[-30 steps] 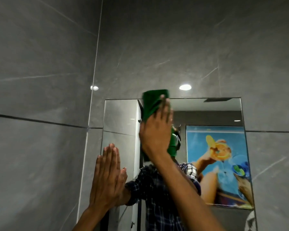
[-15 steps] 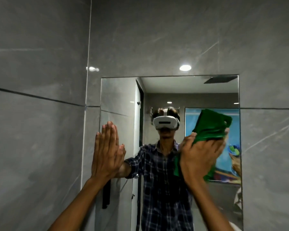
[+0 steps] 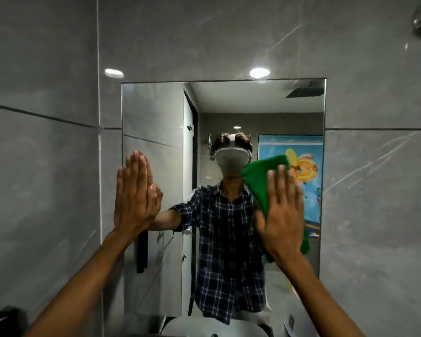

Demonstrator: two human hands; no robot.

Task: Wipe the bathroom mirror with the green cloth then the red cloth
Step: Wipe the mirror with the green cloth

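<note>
ok so the green cloth [image 3: 259, 183] is pinned flat against the mirror [image 3: 156, 113] on its right half, under my right hand [image 3: 281, 215]; palm spread wide, fingers straight, nothing pinched, it's just pressed between hand and glass; corners poke out above the fingertips and below the wrist. Looks soft, light and floppy, so I reckon it only stays up because of the palm pressure; ease off and it probably slides down; best hold is a flat palm over the middle, bunching the loose edge if it starts creeping.

Left hand [image 3: 134, 190] is also open and flat, holding nothing, braced at the mirror's left edge; the glass itself is rigid and slick and likely fragile, so I'd push evenly rather than hard.

Red cloth: can't see it anywhere, so that half looks not yet started.

Containers: only a white basin [image 3: 204, 324] at the bottom edge; what's in it I can't tell; grey tiled wall [image 3: 46, 166] all round.
</note>
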